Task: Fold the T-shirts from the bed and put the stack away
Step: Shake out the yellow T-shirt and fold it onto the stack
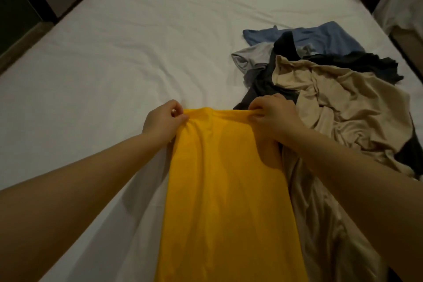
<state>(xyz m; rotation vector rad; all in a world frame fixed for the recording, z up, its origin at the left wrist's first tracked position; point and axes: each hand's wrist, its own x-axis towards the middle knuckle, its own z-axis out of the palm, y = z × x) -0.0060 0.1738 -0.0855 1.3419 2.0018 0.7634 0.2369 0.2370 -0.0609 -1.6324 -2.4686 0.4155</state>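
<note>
While the yellow T-shirt (226,181) lies lengthwise on the bed (114,52), our left hand (163,121) and right hand (273,114) each pinch a far corner. We should keep that edge taut and level, folding clear of the unfolded pile (325,89) touching its right side.

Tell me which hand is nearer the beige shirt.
Right. The right hand pinches the yellow shirt beside the beige shirt; the left hand pinches the opposite corner, across the yellow shirt.
</note>
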